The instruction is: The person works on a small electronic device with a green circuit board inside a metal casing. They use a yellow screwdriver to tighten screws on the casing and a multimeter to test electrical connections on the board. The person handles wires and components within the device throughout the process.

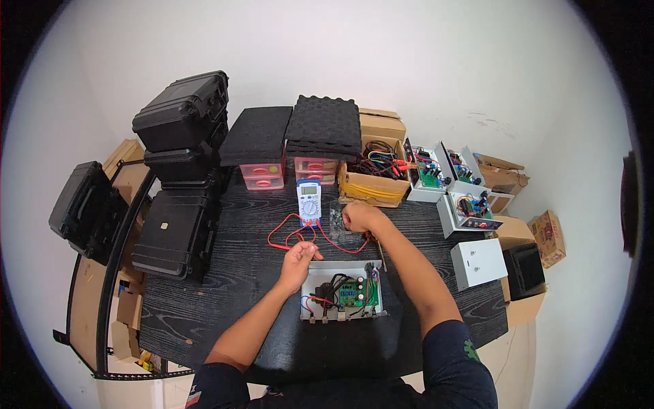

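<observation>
An open white metal enclosure (308,286) lies before me, holding a green circuit board (351,292), a dark round part and several wires. My left hand (297,266) is closed at its far left corner; whatever its fingers may hold is too small to make out. Farther off, my right hand (361,217) has its fingers curled down over a clear plastic bag or tray of small parts (337,225), and its fingertips are hidden. A blue and white multimeter (310,202) lies beyond the left hand. Its red test lead (272,235) loops across the table to near that hand.
Black hard cases (174,228) are stacked at left. Behind the multimeter, black foam sheets (323,126) cover pink drawer boxes (264,176). A cardboard box of cables (375,191) stands at centre back. More white enclosures with boards (470,211) and a closed white box (479,264) line the right.
</observation>
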Tool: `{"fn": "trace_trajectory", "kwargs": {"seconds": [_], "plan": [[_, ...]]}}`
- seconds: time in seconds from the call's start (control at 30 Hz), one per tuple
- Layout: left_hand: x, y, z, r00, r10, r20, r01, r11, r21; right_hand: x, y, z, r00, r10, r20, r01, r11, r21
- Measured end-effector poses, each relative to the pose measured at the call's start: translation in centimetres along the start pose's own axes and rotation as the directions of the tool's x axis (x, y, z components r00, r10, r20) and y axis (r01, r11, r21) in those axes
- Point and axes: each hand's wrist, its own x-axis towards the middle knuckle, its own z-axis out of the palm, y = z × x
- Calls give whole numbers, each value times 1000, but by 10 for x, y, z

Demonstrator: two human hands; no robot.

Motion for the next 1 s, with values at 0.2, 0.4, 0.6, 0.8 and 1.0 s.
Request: {"fn": "trace_trajectory", "kwargs": {"seconds": [0.2, 0.4, 0.6, 0.8, 1.0], "plan": [[0, 2, 2, 1000, -12, -4, 12, 1000, 7, -11, -1, -17, 995, 14, -102, 3, 986, 165], [-4, 0, 6, 993, 120, -19, -115, 978, 176, -50, -34, -32, 955, 44, -294, 163, 749, 642], [-18, 39, 33, 937, 343, 71, -333, 808, 487, -114, -80, 10, 979, 12, -203, 189, 315, 930], [-22, 70, 48, 795, 518, 314, -587, 529, 613, -141, -102, 17, 974, 88, -208, 199, 104, 974], [-27, 86, 56, 747, 536, 392, -636, 407, 655, -146, -97, 20, 969, 82, -232, 231, 19, 973]]}}
